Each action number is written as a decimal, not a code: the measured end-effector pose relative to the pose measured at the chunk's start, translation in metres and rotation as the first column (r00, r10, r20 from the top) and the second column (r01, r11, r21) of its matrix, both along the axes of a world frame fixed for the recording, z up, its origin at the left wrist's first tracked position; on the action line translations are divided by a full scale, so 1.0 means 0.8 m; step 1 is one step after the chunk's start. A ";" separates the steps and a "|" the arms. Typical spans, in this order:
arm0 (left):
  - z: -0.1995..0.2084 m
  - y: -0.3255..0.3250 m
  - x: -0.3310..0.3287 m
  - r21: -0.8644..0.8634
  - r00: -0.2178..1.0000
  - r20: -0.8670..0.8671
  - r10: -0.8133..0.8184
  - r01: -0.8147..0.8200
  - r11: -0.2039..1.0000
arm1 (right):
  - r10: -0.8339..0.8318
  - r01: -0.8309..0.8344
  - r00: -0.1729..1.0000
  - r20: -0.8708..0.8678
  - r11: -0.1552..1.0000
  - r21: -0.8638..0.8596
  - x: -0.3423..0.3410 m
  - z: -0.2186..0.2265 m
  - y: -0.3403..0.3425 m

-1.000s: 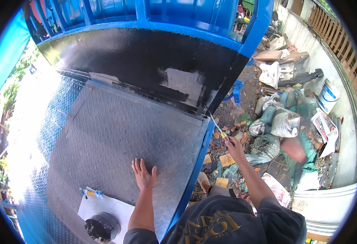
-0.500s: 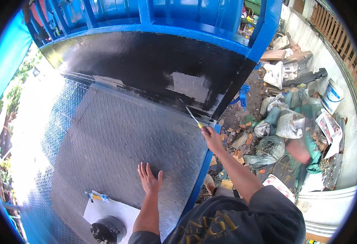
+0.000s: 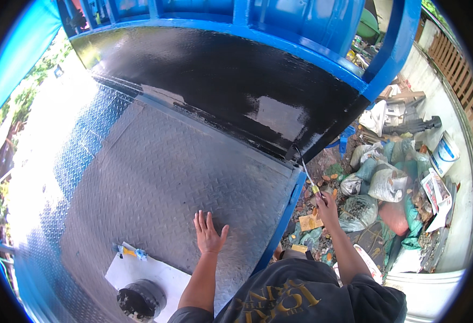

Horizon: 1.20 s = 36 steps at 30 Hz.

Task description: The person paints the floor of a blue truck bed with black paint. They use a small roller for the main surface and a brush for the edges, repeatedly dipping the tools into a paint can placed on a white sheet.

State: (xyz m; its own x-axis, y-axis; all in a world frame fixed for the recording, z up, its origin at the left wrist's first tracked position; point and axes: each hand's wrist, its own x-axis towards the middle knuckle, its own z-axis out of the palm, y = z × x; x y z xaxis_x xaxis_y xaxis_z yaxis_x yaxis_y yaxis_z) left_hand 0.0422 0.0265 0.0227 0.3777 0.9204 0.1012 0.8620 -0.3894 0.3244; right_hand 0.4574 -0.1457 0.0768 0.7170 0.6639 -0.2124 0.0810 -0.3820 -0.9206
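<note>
My right hand is closed around the yellowish handle of a slim paint roller with a thin metal shaft. Its dark head, hard to make out, meets the lower right corner of a panel coated in wet-looking black. A paler grey patch shows within the black. My left hand lies flat with fingers spread on the grey treadplate floor. Beside my left forearm, a black paint pot stands on a white board, with a yellow-handled paintbrush at the board's far edge.
Blue metal rails run above the black panel. A blue edge borders the treadplate on the right. Beyond it, the ground holds filled bags, leaves and scraps. A white bucket leans near the pale wall.
My right hand has moved right and slightly nearer, carrying the roller head along the panel's lower edge to its corner. The view has shifted; my left hand stays flat on the treadplate.
</note>
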 end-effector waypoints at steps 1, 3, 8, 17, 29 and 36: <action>0.001 0.001 -0.001 0.013 1.000 -0.002 -0.004 0.004 1.000 | 0.014 -0.014 0.999 -0.030 1.000 0.004 -0.001 -0.002 0.006; 0.000 0.002 0.002 0.033 1.000 0.023 -0.011 0.010 0.999 | 0.060 -0.060 0.998 -0.011 0.998 0.013 0.003 -0.015 0.024; 0.000 0.006 0.000 0.023 1.000 0.026 -0.010 0.009 1.000 | 0.169 -0.169 0.974 0.152 0.986 -0.013 -0.018 -0.040 0.138; 0.004 0.009 0.000 -0.019 1.000 0.009 0.023 -0.022 1.000 | 0.320 -0.363 0.902 0.289 0.925 0.111 -0.112 -0.070 0.412; 0.011 0.016 0.000 -0.013 1.000 0.021 0.002 -0.002 1.000 | 0.319 -0.381 0.898 0.302 0.908 0.173 -0.241 -0.010 0.689; 0.000 0.001 -0.013 0.017 0.987 0.154 0.037 -0.041 0.999 | 0.342 -0.391 0.899 0.274 0.908 0.150 -0.167 -0.055 0.516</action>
State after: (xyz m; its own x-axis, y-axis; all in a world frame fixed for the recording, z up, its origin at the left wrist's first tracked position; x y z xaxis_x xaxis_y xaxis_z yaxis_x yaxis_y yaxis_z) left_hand 0.0317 0.0275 0.0228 0.3200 0.9313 0.1742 0.8171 -0.3644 0.4468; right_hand 0.3240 0.2667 0.0326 0.4270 0.8993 0.0944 0.4041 -0.0964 -0.9096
